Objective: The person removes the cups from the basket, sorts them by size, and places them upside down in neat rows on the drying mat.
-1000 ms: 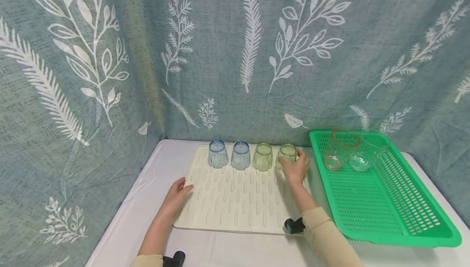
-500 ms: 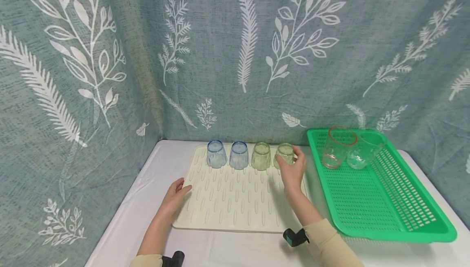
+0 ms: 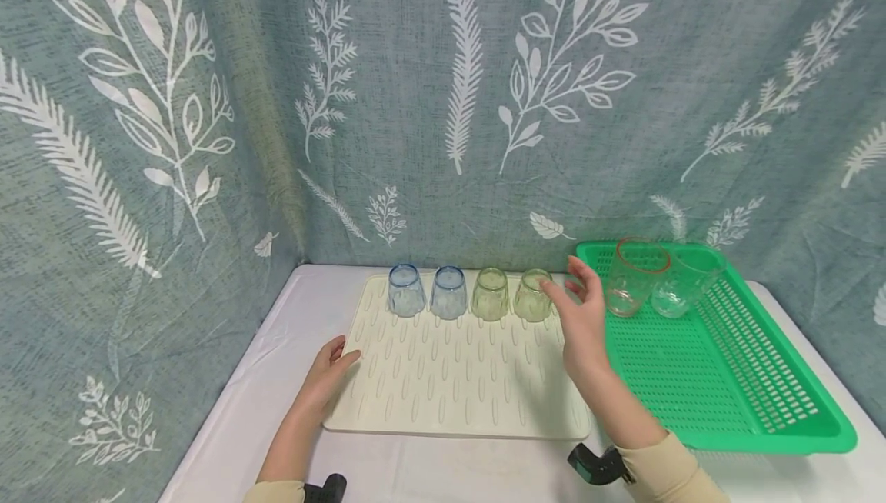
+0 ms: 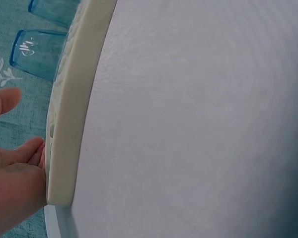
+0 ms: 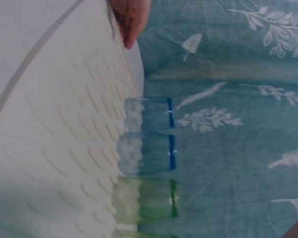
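Observation:
Four-sided and cream, a ribbed drying mat (image 3: 443,380) carries a row of tinted glasses along its far edge. Two are blue, a left one (image 3: 406,295) and a right one (image 3: 448,297); beside them stand a green glass (image 3: 491,299) and a rightmost green glass (image 3: 531,301). All stand with the narrower end up. My right hand (image 3: 584,322) is raised just right of the last green glass, fingers spread and nothing held. By the mat's left edge rests my left hand (image 3: 330,374), thumb and fingers apart; in the left wrist view its fingertips (image 4: 37,148) meet that edge.
A green perforated basket (image 3: 734,418) stands on the right of the white-covered table (image 3: 242,411). Inside, at its back, are a red-rimmed glass (image 3: 626,299) and a clear glass (image 3: 671,299). A patterned teal curtain (image 3: 415,103) hangs close behind.
My right hand has let go of the rightmost green glass and moved right toward the basket, its fingers opening. The glass stays on the mat. My left hand keeps its place.

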Demonstrator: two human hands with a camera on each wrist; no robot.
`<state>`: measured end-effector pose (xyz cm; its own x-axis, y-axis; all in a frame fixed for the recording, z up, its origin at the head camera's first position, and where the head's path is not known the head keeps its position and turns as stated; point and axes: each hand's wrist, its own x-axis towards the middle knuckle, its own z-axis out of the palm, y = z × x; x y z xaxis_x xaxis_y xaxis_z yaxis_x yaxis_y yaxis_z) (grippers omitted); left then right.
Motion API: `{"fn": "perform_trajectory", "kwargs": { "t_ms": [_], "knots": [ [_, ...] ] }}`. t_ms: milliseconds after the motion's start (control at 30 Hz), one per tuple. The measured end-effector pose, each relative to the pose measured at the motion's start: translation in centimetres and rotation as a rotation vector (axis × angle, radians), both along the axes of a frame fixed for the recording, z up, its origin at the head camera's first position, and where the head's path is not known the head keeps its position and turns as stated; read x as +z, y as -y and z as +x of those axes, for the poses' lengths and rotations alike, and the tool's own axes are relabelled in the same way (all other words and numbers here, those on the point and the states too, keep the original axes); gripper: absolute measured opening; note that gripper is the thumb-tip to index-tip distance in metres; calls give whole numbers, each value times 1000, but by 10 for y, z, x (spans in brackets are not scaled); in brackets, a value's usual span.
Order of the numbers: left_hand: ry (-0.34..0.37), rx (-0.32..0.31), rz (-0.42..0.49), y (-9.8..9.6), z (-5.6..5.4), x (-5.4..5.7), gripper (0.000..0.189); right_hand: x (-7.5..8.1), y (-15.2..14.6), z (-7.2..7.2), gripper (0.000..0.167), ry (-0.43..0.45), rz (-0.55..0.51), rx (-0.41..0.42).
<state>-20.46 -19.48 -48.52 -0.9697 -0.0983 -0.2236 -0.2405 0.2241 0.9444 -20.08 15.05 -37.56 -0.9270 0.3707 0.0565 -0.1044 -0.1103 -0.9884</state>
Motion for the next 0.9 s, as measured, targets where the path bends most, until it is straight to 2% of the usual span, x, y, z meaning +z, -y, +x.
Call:
{"fn": "perform_trajectory", "kwargs": {
  "t_ms": [267,500,600,733,900],
  "knots": [
    [-5,-7,-2,3,-2,-3,71,18,-28,3,54,-27,-12,-19],
    [-10,-19,27,5,-4,-7,69,33,-71,-4,58,14,56,-50],
    [-13,-14,30,6,-3,-7,69,35,-91,-11,60,-4,81,-124],
    [-24,-16,13,5,-4,-7,69,33,-114,-20,56,-30,130,-274],
    [-30,-18,2,5,-4,-7,69,24,-136,-31,56,16,268,-419]
  ]
}}
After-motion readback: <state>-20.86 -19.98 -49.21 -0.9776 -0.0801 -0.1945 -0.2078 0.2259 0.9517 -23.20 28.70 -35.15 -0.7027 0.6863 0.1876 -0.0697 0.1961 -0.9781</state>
